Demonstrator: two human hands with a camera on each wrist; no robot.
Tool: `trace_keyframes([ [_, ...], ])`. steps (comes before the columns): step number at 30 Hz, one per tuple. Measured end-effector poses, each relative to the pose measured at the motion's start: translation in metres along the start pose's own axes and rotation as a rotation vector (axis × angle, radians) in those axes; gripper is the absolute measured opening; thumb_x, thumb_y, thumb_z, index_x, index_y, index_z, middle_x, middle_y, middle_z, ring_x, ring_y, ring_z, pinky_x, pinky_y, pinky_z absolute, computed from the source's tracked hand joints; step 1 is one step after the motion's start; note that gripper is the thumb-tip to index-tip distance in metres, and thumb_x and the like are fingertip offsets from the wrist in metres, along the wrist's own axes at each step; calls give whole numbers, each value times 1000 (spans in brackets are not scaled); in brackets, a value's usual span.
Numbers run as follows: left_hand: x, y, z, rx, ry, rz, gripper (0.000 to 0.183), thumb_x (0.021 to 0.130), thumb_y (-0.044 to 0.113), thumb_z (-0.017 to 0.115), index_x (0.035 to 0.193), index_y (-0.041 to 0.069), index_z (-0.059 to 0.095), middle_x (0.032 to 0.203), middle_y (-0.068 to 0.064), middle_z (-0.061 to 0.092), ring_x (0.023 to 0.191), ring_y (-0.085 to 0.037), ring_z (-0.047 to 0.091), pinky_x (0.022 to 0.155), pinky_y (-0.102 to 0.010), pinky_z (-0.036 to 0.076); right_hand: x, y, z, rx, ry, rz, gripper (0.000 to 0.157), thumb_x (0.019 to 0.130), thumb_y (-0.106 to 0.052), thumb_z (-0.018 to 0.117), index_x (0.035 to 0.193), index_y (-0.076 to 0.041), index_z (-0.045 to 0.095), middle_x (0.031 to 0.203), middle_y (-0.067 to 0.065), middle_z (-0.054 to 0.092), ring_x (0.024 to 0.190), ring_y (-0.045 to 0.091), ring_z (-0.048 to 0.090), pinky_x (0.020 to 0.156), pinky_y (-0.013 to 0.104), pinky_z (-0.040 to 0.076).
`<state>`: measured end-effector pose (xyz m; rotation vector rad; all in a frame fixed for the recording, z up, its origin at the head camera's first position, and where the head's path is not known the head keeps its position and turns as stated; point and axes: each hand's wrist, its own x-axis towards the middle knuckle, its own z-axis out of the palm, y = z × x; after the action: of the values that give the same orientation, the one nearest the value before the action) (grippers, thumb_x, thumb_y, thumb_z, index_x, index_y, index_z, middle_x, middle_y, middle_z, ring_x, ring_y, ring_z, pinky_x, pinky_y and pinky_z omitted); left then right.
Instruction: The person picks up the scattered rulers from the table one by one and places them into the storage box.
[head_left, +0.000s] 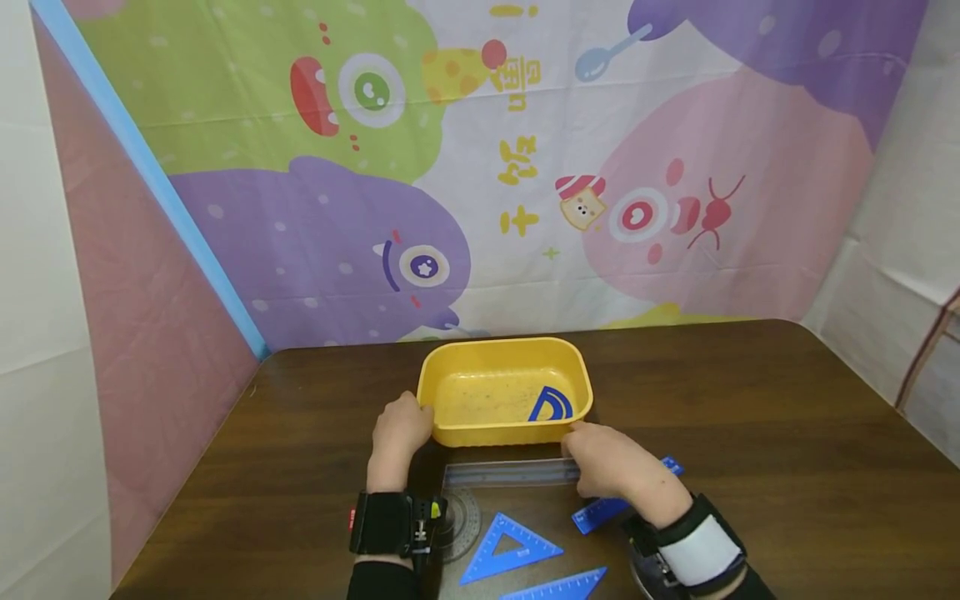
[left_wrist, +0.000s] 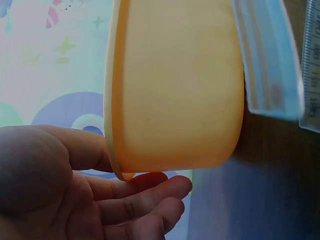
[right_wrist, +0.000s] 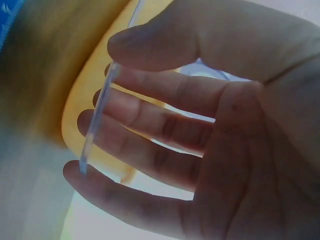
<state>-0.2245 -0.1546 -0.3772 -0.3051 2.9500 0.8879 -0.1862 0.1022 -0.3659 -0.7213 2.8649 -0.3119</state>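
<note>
My left hand [head_left: 402,429] grips the left rim of a yellow plastic basin [head_left: 502,435], its thumb and fingers on either side of the rim in the left wrist view. A blue protractor [head_left: 561,397] lies inside at the basin's right end. In front of the basin, my right hand [head_left: 618,467] pinches the right end of a clear ruler [head_left: 510,473]. The right wrist view shows this clear strip [right_wrist: 97,112] edge-on between thumb and fingers. Seen from the left wrist, the ruler's far end [left_wrist: 272,65] hangs beside the basin wall.
Nearer me on the brown table [head_left: 300,483] lie a clear protractor [head_left: 468,517], a blue triangle [head_left: 477,569], a second blue triangle [head_left: 566,587] and a blue ruler [head_left: 600,515] partly under the right forearm. A patterned cloth [head_left: 510,292] hangs behind the table.
</note>
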Motion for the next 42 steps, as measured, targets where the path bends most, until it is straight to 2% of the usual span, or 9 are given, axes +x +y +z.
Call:
trace_keyframes([
  [4,0,0,0,1,-4,-4,30,90,19,40,101,-8,49,71,-11,45,62,-24,47,54,-30,34,-1,5,-7,47,-28,25,21,63,4,69,81,-5,61,81,2,52,71,18,48,69,36,43],
  [8,0,0,0,2,-5,-3,30,91,19,40,101,-8,49,70,-11,44,61,-23,46,53,-30,33,-4,8,-14,59,-17,27,26,63,3,68,88,-4,62,88,2,53,79,18,51,76,38,44],
  [19,1,-1,1,14,3,5,33,90,19,40,105,-9,49,71,-11,45,61,-24,47,53,-30,34,-5,13,-22,51,67,11,27,67,-4,65,93,-3,58,86,3,54,74,15,48,69,34,43],
  [28,0,2,-1,13,-7,-11,33,91,19,40,106,-9,48,72,-12,46,63,-24,48,54,-30,35,-1,16,-18,23,208,-11,30,69,-10,65,96,-1,59,91,8,58,79,18,55,72,35,46],
  [33,0,1,0,11,-5,-9,34,91,19,40,107,-10,48,72,-12,46,63,-24,48,54,-30,35,-1,17,-17,-1,282,-35,29,68,-10,63,95,0,60,88,7,57,76,18,55,69,35,46],
  [42,1,1,0,14,-2,0,32,91,18,41,105,-9,48,71,-11,45,61,-23,47,53,-29,34,0,19,-16,-11,305,-36,24,68,-6,62,91,1,62,88,11,60,78,23,59,70,36,48],
])
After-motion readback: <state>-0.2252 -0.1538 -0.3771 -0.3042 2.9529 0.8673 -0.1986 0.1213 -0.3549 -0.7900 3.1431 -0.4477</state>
